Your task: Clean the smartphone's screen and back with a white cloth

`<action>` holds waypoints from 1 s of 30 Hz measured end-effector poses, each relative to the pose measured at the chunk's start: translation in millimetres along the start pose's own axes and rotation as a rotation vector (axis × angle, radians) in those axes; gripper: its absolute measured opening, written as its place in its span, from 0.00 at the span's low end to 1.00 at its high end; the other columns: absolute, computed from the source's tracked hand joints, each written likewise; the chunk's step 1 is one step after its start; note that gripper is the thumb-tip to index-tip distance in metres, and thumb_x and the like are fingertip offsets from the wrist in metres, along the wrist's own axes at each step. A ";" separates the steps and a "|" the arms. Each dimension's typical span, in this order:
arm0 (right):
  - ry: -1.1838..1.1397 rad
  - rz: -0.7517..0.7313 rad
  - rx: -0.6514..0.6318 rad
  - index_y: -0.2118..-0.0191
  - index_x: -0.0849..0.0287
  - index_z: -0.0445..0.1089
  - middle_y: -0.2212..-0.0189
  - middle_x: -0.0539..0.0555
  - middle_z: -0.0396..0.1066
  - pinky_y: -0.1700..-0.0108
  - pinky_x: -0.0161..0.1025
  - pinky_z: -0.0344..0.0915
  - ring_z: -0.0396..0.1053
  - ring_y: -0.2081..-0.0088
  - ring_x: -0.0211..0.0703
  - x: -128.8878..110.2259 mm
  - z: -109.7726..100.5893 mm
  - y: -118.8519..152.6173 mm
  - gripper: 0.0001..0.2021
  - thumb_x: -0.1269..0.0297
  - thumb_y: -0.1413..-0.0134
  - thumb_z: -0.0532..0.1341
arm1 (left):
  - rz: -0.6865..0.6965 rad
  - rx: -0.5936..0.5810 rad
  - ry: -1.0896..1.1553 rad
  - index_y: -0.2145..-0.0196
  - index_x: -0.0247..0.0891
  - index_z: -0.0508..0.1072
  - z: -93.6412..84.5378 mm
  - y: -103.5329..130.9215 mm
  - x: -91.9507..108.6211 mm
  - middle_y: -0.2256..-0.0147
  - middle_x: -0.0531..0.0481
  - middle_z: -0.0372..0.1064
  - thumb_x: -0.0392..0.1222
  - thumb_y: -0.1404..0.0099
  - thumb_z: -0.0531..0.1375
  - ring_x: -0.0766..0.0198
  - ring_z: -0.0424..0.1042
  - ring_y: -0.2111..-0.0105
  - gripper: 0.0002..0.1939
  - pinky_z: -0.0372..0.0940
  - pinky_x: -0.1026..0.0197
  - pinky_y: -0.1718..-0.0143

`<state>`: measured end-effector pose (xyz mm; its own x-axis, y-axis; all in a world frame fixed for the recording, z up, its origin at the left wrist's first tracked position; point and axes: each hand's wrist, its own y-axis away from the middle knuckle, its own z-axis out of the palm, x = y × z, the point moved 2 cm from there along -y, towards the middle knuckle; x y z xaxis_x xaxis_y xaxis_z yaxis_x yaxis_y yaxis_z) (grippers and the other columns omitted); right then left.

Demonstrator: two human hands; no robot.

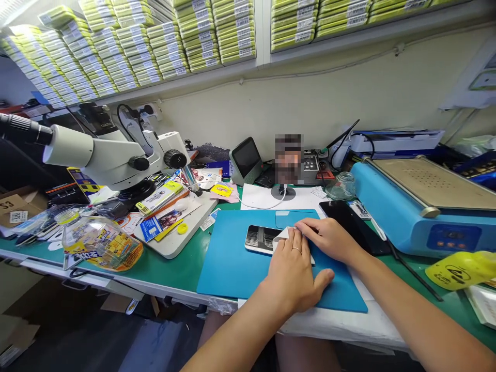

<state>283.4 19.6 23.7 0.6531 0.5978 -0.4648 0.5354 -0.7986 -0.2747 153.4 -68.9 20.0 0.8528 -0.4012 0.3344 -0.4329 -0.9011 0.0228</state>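
Note:
A phone (253, 239) lies screen up on the blue mat (228, 263), its right part hidden under a white wipe (282, 235) and my hand. My left hand (290, 271), with a ring on one finger, presses flat on the wipe over the phone, fingers straight and thumb out to the right. From the right, my right hand (327, 235) reaches in beside it, its fingertips closed at the wipe's far edge. Just beyond, a thin clear sheet (282, 219) rests on the mat. A dark tablet-like panel (349, 222) lies right of my right hand.
At left stand a microscope (112, 155) and a large plastic jar (101, 240). A blue heating-plate machine (411, 206) and a yellow bottle (457, 271) occupy the right. Behind are a small display (246, 157) and a glass jar (343, 186). Stacked yellow packs (232, 31) fill the shelf overhead.

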 end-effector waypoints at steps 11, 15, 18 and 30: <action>-0.006 0.000 -0.032 0.63 0.53 0.77 0.65 0.55 0.82 0.63 0.42 0.68 0.78 0.64 0.50 4.3 2.4 -1.2 0.20 0.53 0.33 0.49 | 0.005 0.032 -0.029 0.29 0.24 0.44 -3.8 32.7 -28.3 0.29 0.35 0.33 0.60 0.25 0.41 0.45 0.38 0.29 0.40 0.47 0.44 0.33; 0.007 -0.001 -0.035 0.62 0.53 0.77 0.65 0.55 0.82 0.64 0.42 0.68 0.78 0.64 0.50 4.6 1.6 -0.4 0.21 0.53 0.32 0.48 | -0.074 0.040 -0.074 0.29 0.23 0.44 -14.4 26.4 -52.6 0.29 0.35 0.35 0.58 0.25 0.42 0.45 0.38 0.30 0.39 0.47 0.44 0.33; 0.014 -0.008 -0.028 0.62 0.53 0.78 0.65 0.55 0.82 0.64 0.42 0.68 0.78 0.64 0.50 4.6 1.2 0.4 0.21 0.52 0.33 0.49 | -0.114 0.059 -0.085 0.29 0.25 0.43 -11.2 39.9 -60.5 0.29 0.37 0.33 0.59 0.25 0.42 0.45 0.37 0.29 0.40 0.47 0.43 0.33; 0.005 -0.003 -0.050 0.65 0.52 0.76 0.68 0.53 0.81 0.67 0.41 0.66 0.77 0.67 0.50 2.7 0.3 -0.1 0.22 0.51 0.32 0.48 | -0.127 0.058 -0.076 0.29 0.25 0.43 -18.9 36.4 -81.8 0.29 0.36 0.34 0.60 0.24 0.39 0.50 0.34 0.29 0.40 0.42 0.46 0.31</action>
<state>285.0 21.3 22.3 0.6541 0.6006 -0.4599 0.5636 -0.7924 -0.2333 62.4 -65.8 11.2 0.9203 -0.2925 0.2598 -0.3043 -0.9526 0.0052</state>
